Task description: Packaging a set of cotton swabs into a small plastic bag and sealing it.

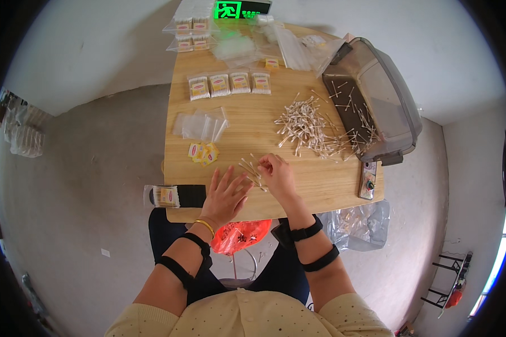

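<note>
Left hand (226, 194) flat, fingers spread, empty. Right hand (276, 173) pinches small bundle of wooden-stick cotton swabs (251, 171). Risk: loose pinch scatters swabs toward large swab pile (309, 128) at 1 o'clock.

Swab pile (306, 126) mid-table (247, 137), bin (376, 98) to its right, filled packets (229, 84) behind, empty bags (199, 124) left

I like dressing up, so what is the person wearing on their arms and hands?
Both hands are bare. The left hand has a gold bangle at the wrist. Each forearm carries two black straps, and the right wrist strap holds a small black box. Pale yellow dotted sleeves are pushed up past the elbows.
</note>
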Demonstrator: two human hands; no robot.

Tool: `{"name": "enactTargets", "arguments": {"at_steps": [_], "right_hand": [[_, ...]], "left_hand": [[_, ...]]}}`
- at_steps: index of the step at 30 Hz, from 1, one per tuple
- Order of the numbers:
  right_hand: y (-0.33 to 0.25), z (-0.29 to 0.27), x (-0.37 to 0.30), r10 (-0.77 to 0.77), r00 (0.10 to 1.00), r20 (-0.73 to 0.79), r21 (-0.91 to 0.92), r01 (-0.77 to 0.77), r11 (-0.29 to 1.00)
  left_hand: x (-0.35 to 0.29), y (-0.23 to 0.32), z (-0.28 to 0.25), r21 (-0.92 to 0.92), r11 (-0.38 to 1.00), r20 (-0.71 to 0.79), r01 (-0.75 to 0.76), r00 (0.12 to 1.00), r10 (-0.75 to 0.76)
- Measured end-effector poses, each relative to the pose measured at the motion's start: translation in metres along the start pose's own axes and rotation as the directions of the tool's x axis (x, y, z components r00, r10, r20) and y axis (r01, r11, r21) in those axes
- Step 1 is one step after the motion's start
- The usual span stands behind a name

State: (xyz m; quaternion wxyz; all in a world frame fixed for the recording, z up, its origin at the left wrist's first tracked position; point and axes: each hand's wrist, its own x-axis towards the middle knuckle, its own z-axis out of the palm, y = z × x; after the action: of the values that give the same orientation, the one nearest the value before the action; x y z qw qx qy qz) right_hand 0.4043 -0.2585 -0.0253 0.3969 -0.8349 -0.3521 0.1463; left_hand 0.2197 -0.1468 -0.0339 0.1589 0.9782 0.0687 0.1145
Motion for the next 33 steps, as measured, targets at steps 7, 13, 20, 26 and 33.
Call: {"name": "enactTargets", "arguments": {"at_steps": [7, 13, 20, 26, 33], "right_hand": [[-0.008, 0.010, -0.007, 0.054, 0.997, 0.063, -0.148, -0.045, 0.988], [-0.003, -0.001, 0.002, 0.214, 0.970, 0.114, 0.026, -0.218, 0.976], [0.008, 0.007, 0.023, -0.018, 0.998, 0.061, -0.184, 0.029, 0.982], [-0.013, 0.015, 0.015, -0.091, 0.976, 0.197, -0.307, 0.150, 0.940], [-0.008, 0.000, 0.019, -0.042, 0.937, 0.347, -0.274, 0.144, 0.951]], "left_hand": [[0.000, 0.000, -0.001, 0.016, 1.000, 0.004, -0.002, 1.000, 0.002], [-0.001, -0.001, 0.001, 0.031, 1.000, -0.001, 0.000, 1.000, 0.000], [0.002, 0.001, 0.002, 0.022, 1.000, -0.022, -0.006, 1.000, 0.006], [0.001, 0.001, -0.002, 0.001, 1.000, 0.001, 0.017, 1.000, -0.017], [0.000, -0.001, 0.002, 0.025, 1.000, 0.007, 0.007, 1.000, -0.007]]}}
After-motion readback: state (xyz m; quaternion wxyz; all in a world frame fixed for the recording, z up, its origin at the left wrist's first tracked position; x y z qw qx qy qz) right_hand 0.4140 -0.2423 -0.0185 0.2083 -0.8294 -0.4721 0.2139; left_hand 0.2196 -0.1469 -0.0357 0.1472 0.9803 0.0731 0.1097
